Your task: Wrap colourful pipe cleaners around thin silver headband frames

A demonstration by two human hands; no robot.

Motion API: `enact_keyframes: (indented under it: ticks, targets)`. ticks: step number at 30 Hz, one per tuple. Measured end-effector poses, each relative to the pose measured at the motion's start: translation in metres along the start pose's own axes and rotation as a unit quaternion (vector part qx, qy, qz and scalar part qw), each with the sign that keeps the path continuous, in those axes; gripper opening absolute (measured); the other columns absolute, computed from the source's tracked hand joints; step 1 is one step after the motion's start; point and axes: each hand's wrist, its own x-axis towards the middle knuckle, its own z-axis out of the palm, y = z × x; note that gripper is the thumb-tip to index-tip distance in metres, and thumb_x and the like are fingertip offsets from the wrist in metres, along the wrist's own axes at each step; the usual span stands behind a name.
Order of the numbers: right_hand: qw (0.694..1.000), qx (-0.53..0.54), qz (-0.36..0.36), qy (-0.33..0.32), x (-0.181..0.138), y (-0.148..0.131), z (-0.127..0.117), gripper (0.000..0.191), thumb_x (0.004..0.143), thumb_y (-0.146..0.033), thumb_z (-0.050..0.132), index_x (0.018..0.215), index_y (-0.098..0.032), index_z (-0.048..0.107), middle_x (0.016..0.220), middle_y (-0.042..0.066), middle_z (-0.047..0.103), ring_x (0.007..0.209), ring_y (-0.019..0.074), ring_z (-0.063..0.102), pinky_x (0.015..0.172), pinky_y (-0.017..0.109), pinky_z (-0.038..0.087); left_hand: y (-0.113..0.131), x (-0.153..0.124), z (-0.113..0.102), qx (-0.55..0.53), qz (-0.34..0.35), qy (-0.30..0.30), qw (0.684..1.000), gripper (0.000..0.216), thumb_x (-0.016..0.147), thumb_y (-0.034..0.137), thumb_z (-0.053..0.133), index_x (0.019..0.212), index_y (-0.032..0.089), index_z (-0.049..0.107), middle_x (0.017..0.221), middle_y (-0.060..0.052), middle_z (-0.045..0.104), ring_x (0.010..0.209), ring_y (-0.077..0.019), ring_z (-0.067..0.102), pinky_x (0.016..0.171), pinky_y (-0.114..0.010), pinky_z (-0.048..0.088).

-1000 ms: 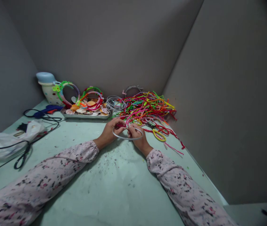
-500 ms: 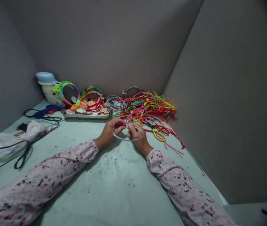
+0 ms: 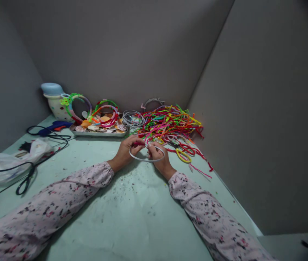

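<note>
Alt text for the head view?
The left hand and right hand hold a thin white hoop over a green table. Behind them lies a pile of coloured pipe cleaners; a tray of headbands and scissors sit to the left.

Hoop (image 3: 146, 161) before pipe-cleaner heap (image 3: 171, 123); tray (image 3: 99, 134) left of heap; scissors (image 3: 30, 176) far left.

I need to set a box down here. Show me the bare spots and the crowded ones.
Bare table between left sleeve and right sleeve, and between left hand, tray and scissors. Crowded: pipe cleaners behind the right hand and the hoop it grips; bag and cables far left.
</note>
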Motion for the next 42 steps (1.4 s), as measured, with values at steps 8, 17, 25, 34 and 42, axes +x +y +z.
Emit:
enact_keyframes:
  ticks: [8, 17, 25, 34, 42]
  targets:
    - [1.000, 0.004, -0.005, -0.002, 0.000, 0.000, 0.000, 0.026, 0.088, -0.041, 0.047, 0.076, -0.020, 0.057, 0.061, -0.003, 0.053, 0.051, 0.0121, 0.053, 0.049, 0.023, 0.042, -0.001, 0.000, 0.000, 0.018, 0.002, 0.003, 1.000, 0.010, 0.076, 0.025, 0.068, 0.083, 0.017, 0.070, 0.083, -0.005, 0.062, 0.078, -0.0153, 0.058, 0.069, -0.026, 0.045]
    - [1.000, 0.014, -0.007, 0.004, 0.000, 0.003, 0.001, 0.026, 0.088, -0.041, 0.048, 0.078, -0.020, 0.057, 0.062, -0.003, 0.053, 0.050, 0.0114, 0.052, 0.048, 0.023, 0.042, -0.003, 0.001, 0.000, 0.036, 0.010, 0.009, 0.999, 0.011, 0.075, 0.024, 0.069, 0.084, 0.017, 0.071, 0.082, -0.005, 0.063, 0.076, -0.0152, 0.058, 0.067, -0.026, 0.046]
    - [0.999, -0.001, -0.039, 0.009, -0.001, 0.001, 0.001, 0.023, 0.089, -0.036, 0.048, 0.076, -0.019, 0.057, 0.061, -0.003, 0.052, 0.051, 0.0110, 0.051, 0.049, 0.022, 0.041, -0.006, 0.001, 0.001, 0.040, 0.016, 0.009, 0.999, 0.011, 0.076, 0.023, 0.069, 0.085, 0.017, 0.072, 0.083, -0.005, 0.064, 0.078, -0.0155, 0.059, 0.069, -0.027, 0.047]
    - [0.997, -0.036, -0.064, 0.007, -0.001, 0.002, -0.001, 0.023, 0.090, -0.035, 0.046, 0.077, -0.020, 0.058, 0.062, -0.003, 0.054, 0.052, 0.0117, 0.052, 0.052, 0.024, 0.041, -0.010, 0.002, 0.000, 0.034, 0.019, -0.007, 0.999, 0.012, 0.078, 0.026, 0.067, 0.086, 0.018, 0.071, 0.085, -0.005, 0.065, 0.081, -0.0164, 0.060, 0.072, -0.028, 0.047]
    - [0.997, -0.050, -0.063, 0.011, 0.000, 0.002, 0.000, 0.023, 0.090, -0.034, 0.046, 0.079, -0.019, 0.060, 0.063, -0.002, 0.057, 0.054, 0.0125, 0.054, 0.054, 0.024, 0.042, -0.010, 0.000, 0.002, -0.005, 0.001, 0.004, 1.000, 0.019, 0.077, 0.026, 0.068, 0.094, 0.017, 0.067, 0.093, -0.005, 0.063, 0.078, -0.0146, 0.059, 0.069, -0.027, 0.047]
